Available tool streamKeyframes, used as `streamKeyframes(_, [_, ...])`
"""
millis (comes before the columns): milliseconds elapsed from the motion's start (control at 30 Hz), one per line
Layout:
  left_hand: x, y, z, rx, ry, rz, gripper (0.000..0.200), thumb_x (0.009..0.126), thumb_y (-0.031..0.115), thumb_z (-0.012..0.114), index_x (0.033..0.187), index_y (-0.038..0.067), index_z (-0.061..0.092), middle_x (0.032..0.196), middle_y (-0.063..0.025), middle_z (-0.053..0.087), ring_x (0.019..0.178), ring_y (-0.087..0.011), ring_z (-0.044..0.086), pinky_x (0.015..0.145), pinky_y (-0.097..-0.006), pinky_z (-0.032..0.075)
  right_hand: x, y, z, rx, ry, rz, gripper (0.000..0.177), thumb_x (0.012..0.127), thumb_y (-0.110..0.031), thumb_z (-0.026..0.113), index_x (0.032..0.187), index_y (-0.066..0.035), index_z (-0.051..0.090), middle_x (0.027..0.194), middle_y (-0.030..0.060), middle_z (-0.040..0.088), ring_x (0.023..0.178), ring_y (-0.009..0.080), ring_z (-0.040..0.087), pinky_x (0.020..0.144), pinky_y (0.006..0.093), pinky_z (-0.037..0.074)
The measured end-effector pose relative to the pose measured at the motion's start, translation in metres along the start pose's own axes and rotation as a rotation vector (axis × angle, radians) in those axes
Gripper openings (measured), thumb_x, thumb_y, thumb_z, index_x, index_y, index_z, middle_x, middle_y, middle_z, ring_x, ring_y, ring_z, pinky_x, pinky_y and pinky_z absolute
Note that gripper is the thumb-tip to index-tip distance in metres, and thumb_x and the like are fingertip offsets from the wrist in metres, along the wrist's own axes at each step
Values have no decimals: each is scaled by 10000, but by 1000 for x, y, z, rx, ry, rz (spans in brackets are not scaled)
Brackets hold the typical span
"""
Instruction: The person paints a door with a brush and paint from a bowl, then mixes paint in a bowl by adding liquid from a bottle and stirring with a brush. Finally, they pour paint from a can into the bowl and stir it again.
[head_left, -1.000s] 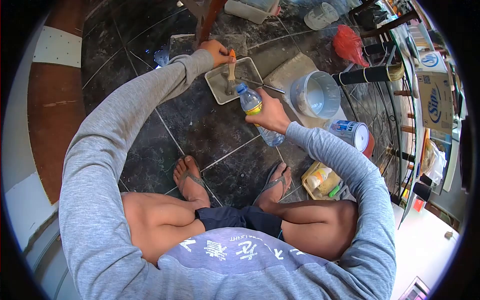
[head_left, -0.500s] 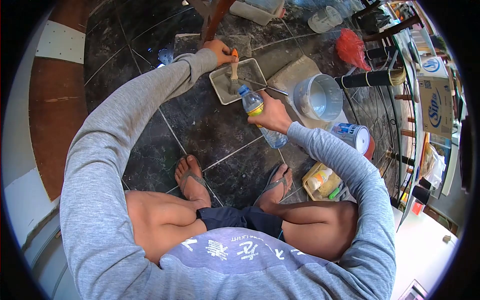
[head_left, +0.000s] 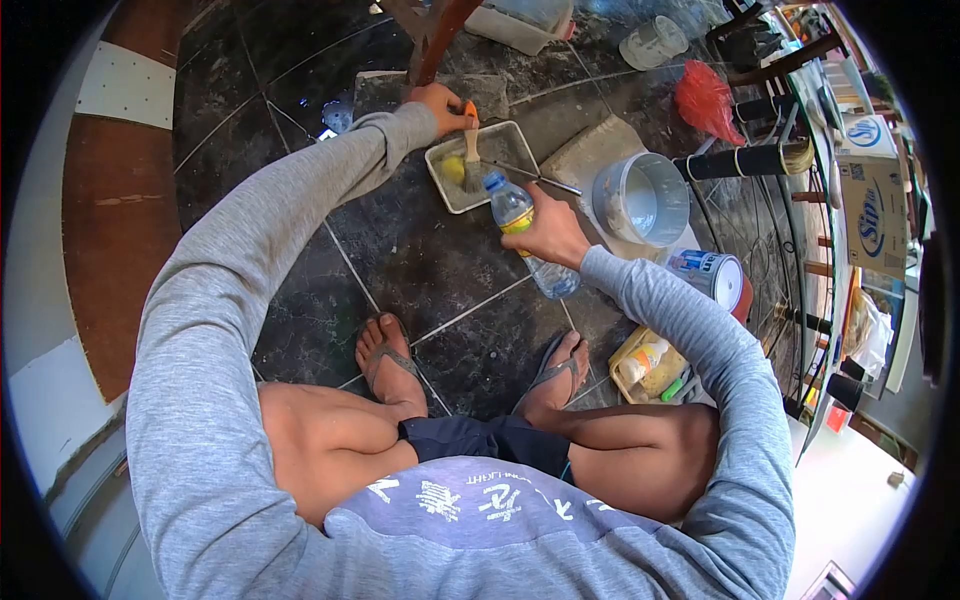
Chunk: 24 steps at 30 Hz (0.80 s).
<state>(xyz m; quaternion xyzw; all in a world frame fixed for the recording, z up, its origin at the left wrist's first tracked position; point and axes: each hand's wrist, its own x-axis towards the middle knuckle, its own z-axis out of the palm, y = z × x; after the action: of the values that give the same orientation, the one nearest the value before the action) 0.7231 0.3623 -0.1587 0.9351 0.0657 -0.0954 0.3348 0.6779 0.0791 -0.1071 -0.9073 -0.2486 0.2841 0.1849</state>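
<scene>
A paintbrush [head_left: 472,146] with an orange-tipped wooden handle stands bristles-down in a shallow rectangular tray [head_left: 437,187]. The fingers of my left hand [head_left: 436,104] are closed on the upper part of its handle. My right hand [head_left: 552,230] is wrapped around a clear plastic bottle [head_left: 512,207] with a yellow label. The bottle leans, its blue top pointing at the tray's near rim and its base toward me. Inside the tray a yellow patch [head_left: 453,168] shows beside the bristles. A thin metal rod [head_left: 558,184] rests across the tray's right side.
Right of the tray, a translucent bucket [head_left: 640,198] sits on a board [head_left: 590,150]. Nearer me are a paint can [head_left: 712,275] and a small tray [head_left: 628,378] with a bottle inside. A wooden leg [head_left: 440,45] rises beyond my left hand; a red plastic bag [head_left: 706,100] lies farther right.
A yellow patch has appeared in the tray beside the brush. Both hands keep their grips, and the whole view has shifted slightly.
</scene>
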Motion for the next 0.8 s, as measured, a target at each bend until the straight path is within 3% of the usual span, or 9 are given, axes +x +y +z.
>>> streamKeyframes(67, [-8,3,-1,20,86,42,579,740,543,810,1111,104,738,1025,-159,721,966,-314,693,880,-425,534,0,4,1,35,14,-21,865,601,-390,796,1317,7,519,1068,293,683,972,429,684,885,448,550])
streamKeyframes(167, [-17,13,-11,72,60,16,521,779,495,790,1150,139,713,1079,-164,706,1003,-340,680,900,-433,535,-5,2,-3,76,-4,-18,868,605,-375,800,1329,1,502,1073,293,682,975,430,683,893,448,545])
streamKeyframes(267, [-18,12,-7,86,115,16,414,844,440,729,1150,162,709,1125,-126,707,1063,-344,663,937,-456,515,-11,-3,-8,109,-21,-4,867,610,-366,798,1337,-7,493,1069,292,684,977,433,681,900,454,539])
streamKeyframes(400, [-7,-3,3,-45,35,176,325,946,366,620,1175,153,707,1101,-153,711,1031,-373,662,901,-455,518,-15,-11,-21,121,20,-14,860,616,-361,791,1342,-10,489,1066,294,684,986,440,675,905,460,532])
streamKeyframes(500, [-6,-9,4,-181,-18,227,315,963,353,605,1179,152,716,1077,-167,714,1008,-359,673,876,-435,523,-9,-17,-26,141,72,-48,860,614,-363,788,1335,2,494,1063,301,681,988,449,670,902,464,530])
streamKeyframes(633, [-4,-8,1,-321,-172,247,339,958,355,651,1158,96,739,1105,-113,738,1031,-206,673,926,-352,500,4,-22,-33,99,114,-57,860,610,-369,788,1326,11,502,1052,303,681,978,449,672,887,465,536])
streamKeyframes(800, [-4,0,-6,-393,-289,224,353,931,372,701,1114,76,759,1071,-86,750,1019,-167,666,944,-323,490,10,-34,-46,30,122,-39,842,606,-379,789,1302,12,521,1006,296,689,945,446,679,856,465,547])
